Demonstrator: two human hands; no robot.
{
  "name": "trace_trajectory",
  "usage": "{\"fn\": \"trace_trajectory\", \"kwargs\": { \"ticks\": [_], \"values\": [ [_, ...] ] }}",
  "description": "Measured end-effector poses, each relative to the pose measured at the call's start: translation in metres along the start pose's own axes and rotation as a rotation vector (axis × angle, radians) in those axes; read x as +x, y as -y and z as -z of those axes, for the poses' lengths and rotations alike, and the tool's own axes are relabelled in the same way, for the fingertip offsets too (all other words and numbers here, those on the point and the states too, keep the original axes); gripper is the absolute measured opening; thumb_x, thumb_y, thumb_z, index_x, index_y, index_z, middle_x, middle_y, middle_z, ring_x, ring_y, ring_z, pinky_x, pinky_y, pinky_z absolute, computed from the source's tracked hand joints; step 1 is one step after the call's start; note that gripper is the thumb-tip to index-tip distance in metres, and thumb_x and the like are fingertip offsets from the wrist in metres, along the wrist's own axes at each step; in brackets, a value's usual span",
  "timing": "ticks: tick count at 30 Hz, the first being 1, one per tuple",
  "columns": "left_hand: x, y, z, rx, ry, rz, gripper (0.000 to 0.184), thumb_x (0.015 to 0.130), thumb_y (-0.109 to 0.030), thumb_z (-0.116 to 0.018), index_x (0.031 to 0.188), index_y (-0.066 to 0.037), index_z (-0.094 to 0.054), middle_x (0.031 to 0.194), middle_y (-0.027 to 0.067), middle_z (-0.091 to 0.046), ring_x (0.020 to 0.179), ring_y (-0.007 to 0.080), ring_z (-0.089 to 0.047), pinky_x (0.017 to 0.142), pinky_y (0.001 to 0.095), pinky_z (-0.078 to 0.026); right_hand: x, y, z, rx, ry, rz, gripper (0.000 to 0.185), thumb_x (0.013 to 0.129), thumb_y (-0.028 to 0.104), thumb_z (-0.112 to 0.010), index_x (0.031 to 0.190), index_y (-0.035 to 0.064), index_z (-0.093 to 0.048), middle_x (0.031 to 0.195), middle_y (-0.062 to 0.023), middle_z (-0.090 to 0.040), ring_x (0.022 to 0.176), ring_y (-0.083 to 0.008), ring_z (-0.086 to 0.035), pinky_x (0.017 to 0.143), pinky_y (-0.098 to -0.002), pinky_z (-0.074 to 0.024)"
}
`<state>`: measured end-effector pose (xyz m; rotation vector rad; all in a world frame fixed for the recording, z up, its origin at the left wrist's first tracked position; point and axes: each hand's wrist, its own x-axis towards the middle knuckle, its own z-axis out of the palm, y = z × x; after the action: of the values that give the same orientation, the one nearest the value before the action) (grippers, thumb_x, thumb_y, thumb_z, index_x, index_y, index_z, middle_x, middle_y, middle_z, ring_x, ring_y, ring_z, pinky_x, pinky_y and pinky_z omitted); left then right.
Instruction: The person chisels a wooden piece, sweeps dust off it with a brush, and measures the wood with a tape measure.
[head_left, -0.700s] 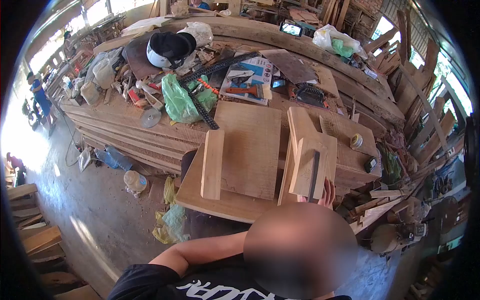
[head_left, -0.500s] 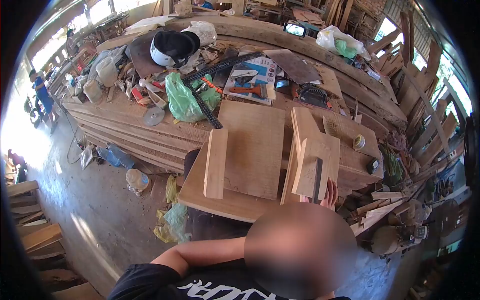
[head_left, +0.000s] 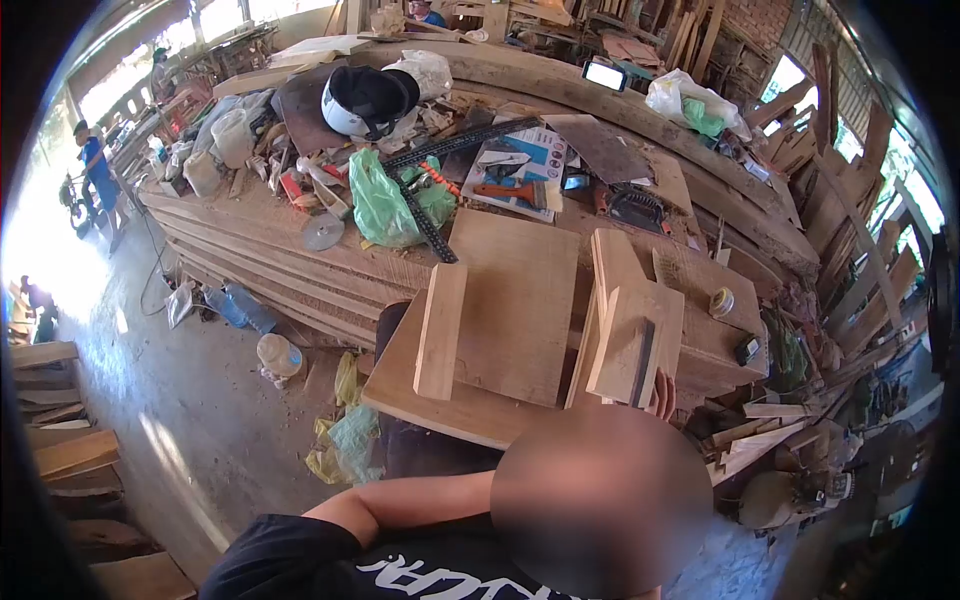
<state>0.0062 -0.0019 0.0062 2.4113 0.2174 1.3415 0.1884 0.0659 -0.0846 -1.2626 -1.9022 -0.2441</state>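
Wooden block (head_left: 621,345) sits at right, dark strip (head_left: 643,362) against it, completion unclear. Right fingers (head_left: 661,392) show beside it; can't tell if they're gripping.

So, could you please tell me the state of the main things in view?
Pale wooden block at right: dark straight strip against its face
Person's hand: fingers bent beside that block, grip unclear
Green plastic bag: crumpled
Black L-shaped square: lying partly over the bag
Orange-brown-handled paintbrush: lying flat
Black-edged phone: screen lit
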Motion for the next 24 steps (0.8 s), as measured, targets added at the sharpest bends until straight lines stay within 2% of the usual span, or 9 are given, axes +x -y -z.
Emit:
{"fn": "trace_trajectory", "kwargs": {
  "ticks": [1,5,8,15,18,24],
  "values": [
    [0.000,0.000,0.000,0.031,0.003,-0.002,0.052,0.079,-0.047,-0.079,0.086,0.001,-0.058,0.096,0.0147,-0.056,0.106,0.0368,-0.057,0.117,0.0536,-0.040,0.001,0.000,0.000,0.001,-0.010,0.000,0.076,0.094,0.050,-0.069,0.147,0.0010,-0.047,0.155,-0.0222,-0.048,0.147,-0.0486,-0.037,0.121,-0.0616,-0.0310],
    [-0.005,-0.015,-0.004,-0.029,0.120,-0.004,0.054,0.062,-0.032,-0.086,0.099,0.000,-0.062,0.109,0.0159,-0.061,0.121,0.0380,-0.055,0.119,0.0509,-0.035,0.001,0.000,0.003,0.007,0.021,0.000,0.075,0.095,0.050,-0.069,0.147,0.0017,-0.048,0.155,-0.0219,-0.048,0.146,-0.0489,-0.038,0.119,-0.0616,-0.0323],
    [-0.007,0.003,-0.007,0.029,0.065,-0.014,0.053,0.077,-0.048,-0.079,0.089,0.000,-0.058,0.096,0.0144,-0.056,0.108,0.0359,-0.058,0.122,0.0562,-0.034,0.000,-0.002,0.001,-0.003,0.016,0.012,0.074,0.095,0.049,-0.070,0.148,0.0021,-0.048,0.156,-0.0217,-0.047,0.146,-0.0487,-0.038,0.120,-0.0612,-0.0317],
    [-0.002,-0.007,0.001,-0.011,0.081,-0.045,0.052,0.076,-0.048,-0.079,0.087,0.000,-0.060,0.097,0.0134,-0.056,0.108,0.0348,-0.057,0.120,0.0536,-0.035,0.002,-0.001,0.001,-0.001,0.030,-0.002,0.074,0.095,0.047,-0.070,0.150,0.0027,-0.046,0.157,-0.0202,-0.046,0.146,-0.0477,-0.038,0.120,-0.0604,-0.0321],
    [-0.008,0.015,-0.004,0.059,0.067,-0.001,0.052,0.076,-0.048,-0.079,0.087,0.000,-0.060,0.097,0.0131,-0.057,0.106,0.0348,-0.058,0.119,0.0535,-0.036,-0.003,-0.010,-0.005,-0.022,-0.001,0.038,0.073,0.095,0.047,-0.068,0.149,0.0019,-0.046,0.157,-0.0195,-0.047,0.146,-0.0469,-0.038,0.120,-0.0599,-0.0335],
    [0.000,-0.008,0.000,0.021,0.050,-0.023,0.054,0.080,-0.052,-0.077,0.089,-0.001,-0.060,0.097,0.0133,-0.058,0.109,0.0344,-0.057,0.119,0.0541,-0.036,0.001,-0.002,0.008,-0.033,-0.004,0.054,0.071,0.095,0.047,-0.068,0.146,0.0020,-0.048,0.156,-0.0190,-0.048,0.146,-0.0446,-0.040,0.119,-0.0593,-0.0351]
  ]
}}
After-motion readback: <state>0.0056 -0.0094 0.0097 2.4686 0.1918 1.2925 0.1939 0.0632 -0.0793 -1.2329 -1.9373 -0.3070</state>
